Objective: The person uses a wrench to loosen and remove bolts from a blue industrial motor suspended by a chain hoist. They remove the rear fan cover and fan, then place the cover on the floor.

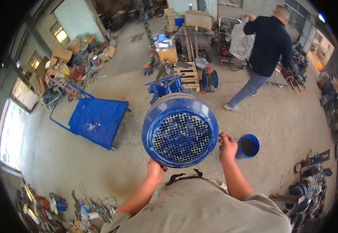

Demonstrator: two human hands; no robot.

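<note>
In front of me is an electric motor with its round blue fan cover (148,128) facing me, a mesh grille (181,136) set in its middle. Behind the cover sits the blue motor body (164,90). My left hand (155,171) is closed on the cover's lower left rim, its fingers partly tucked beneath. At the cover's right side, my right hand (228,147) is closed in a pinch beside the rim. Whatever lies between those fingertips is too small to make out. A blue bucket (254,146) stands on the floor just right of that hand.
A blue platform cart (99,116) stands to the left. Ahead are a wooden pallet (189,75) and a blue cable reel (211,80). A person (268,48) walks at the right carrying a pale sack (242,42). Metal parts (305,190) are piled at the lower right.
</note>
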